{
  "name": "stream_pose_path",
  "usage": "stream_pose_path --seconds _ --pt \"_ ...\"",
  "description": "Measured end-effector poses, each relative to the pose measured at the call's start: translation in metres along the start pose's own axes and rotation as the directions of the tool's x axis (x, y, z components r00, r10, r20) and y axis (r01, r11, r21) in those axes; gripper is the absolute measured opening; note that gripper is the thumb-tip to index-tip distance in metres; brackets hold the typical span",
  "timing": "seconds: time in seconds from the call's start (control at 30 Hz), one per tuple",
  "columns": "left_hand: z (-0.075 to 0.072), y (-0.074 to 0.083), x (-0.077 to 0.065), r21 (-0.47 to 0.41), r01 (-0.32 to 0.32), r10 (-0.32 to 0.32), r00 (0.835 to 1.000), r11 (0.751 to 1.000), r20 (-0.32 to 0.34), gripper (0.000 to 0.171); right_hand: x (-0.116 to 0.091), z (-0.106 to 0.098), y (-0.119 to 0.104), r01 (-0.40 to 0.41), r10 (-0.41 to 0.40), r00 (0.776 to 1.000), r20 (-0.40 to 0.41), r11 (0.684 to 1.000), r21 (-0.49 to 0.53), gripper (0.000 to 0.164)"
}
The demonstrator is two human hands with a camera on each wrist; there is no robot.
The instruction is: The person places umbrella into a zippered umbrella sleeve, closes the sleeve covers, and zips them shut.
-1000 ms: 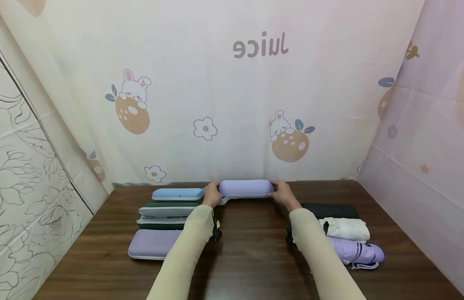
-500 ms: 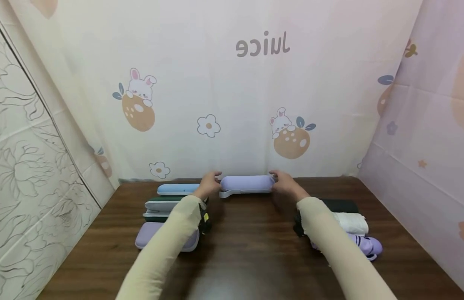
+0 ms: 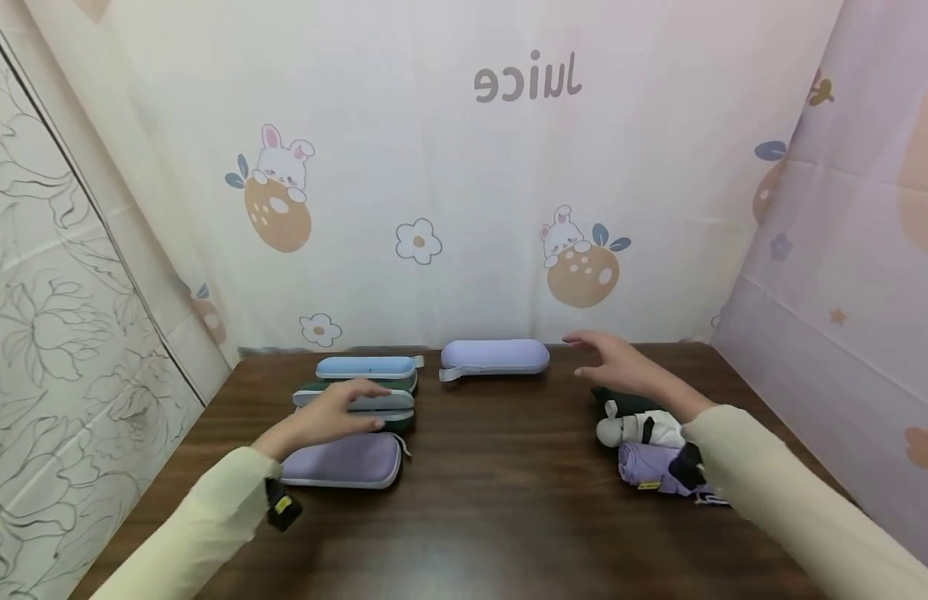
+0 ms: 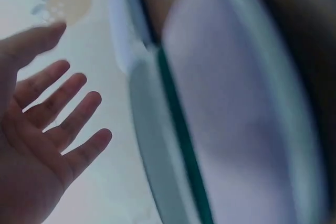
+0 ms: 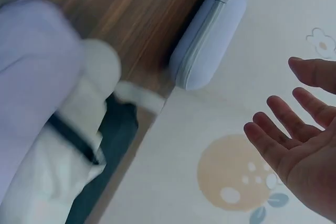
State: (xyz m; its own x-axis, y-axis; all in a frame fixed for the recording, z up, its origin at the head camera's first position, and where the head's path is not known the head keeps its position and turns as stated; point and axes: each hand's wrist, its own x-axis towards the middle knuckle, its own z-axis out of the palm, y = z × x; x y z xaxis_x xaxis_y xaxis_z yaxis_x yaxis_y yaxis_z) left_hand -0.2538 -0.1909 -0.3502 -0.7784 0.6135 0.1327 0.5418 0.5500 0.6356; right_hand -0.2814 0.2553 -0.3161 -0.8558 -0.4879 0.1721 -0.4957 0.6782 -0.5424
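A lavender zip case (image 3: 494,357) with a pale strap lies at the table's back edge, untouched by either hand. To its left, my left hand (image 3: 332,417) hovers over a group of cases, fingers spread and holding nothing. Beneath and around it are a light blue case (image 3: 362,367), a green-and-grey case (image 3: 396,402) and a flat purple case (image 3: 347,462). My right hand (image 3: 617,367) is raised to the right of the lavender case, fingers loosely extended, palm bare in the right wrist view. Below it lie folded umbrellas: dark green (image 3: 621,403), white (image 3: 662,427) and purple (image 3: 647,465).
The brown wooden table (image 3: 501,500) reaches back to a printed curtain (image 3: 479,175) with bunnies and flowers. More curtain (image 3: 831,250) hangs on the right, and a panel with line-drawn flowers (image 3: 52,333) stands on the left.
Both hands have let go of the lavender case and drawn apart, the left toward the cases, the right toward the umbrellas. The lavender case stays at the back edge.
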Motion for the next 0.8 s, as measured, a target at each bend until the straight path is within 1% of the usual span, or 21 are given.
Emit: stream_pose_path --seconds 0.07,0.13,0.2,0.3,0.43,0.53,0.57,0.7,0.8 --pt "-0.003 -0.006 -0.019 0.062 0.017 -0.018 1.0 0.998 0.016 0.05 -0.013 -0.005 -0.002 0.0 0.0 1.0 0.0 1.0 -0.021 0.049" --pt "-0.006 -0.012 -0.035 0.124 0.034 -0.038 0.999 0.992 0.026 0.053 -0.026 -0.01 -0.002 0.002 -0.002 1.0 0.0 0.999 -0.041 0.049" --pt "-0.007 -0.016 -0.046 0.17 0.053 -0.059 0.998 0.984 0.034 0.056 -0.04 -0.012 0.0 0.011 -0.012 1.0 -0.007 0.998 -0.06 0.05" --pt "-0.008 -0.023 -0.057 0.225 0.066 -0.079 0.996 0.972 0.049 0.061 -0.063 -0.014 0.004 0.034 -0.036 0.999 -0.02 0.997 -0.073 0.048" --pt "-0.007 -0.031 -0.063 0.261 0.069 -0.088 0.994 0.963 0.063 0.067 -0.092 -0.01 0.014 0.038 -0.041 0.999 -0.034 0.996 -0.086 0.044" --pt "-0.005 -0.036 -0.065 0.282 0.073 -0.097 0.993 0.956 0.073 0.071 -0.11 -0.004 0.027 0.04 -0.047 0.998 -0.048 0.989 -0.14 0.041" --pt "-0.004 -0.037 -0.065 0.283 0.079 -0.104 0.992 0.956 0.077 0.071 -0.115 -0.002 0.033 0.053 -0.061 0.997 -0.047 0.985 -0.161 0.04" --pt "-0.002 -0.039 -0.065 0.29 0.084 -0.116 0.989 0.953 0.093 0.071 -0.136 0.007 0.053 0.101 -0.116 0.993 -0.035 0.953 -0.286 0.038" --pt "-0.001 -0.038 -0.065 0.299 0.091 -0.124 0.988 0.95 0.092 0.07 -0.148 0.012 0.066 0.145 -0.167 0.986 -0.03 0.923 -0.356 0.04"
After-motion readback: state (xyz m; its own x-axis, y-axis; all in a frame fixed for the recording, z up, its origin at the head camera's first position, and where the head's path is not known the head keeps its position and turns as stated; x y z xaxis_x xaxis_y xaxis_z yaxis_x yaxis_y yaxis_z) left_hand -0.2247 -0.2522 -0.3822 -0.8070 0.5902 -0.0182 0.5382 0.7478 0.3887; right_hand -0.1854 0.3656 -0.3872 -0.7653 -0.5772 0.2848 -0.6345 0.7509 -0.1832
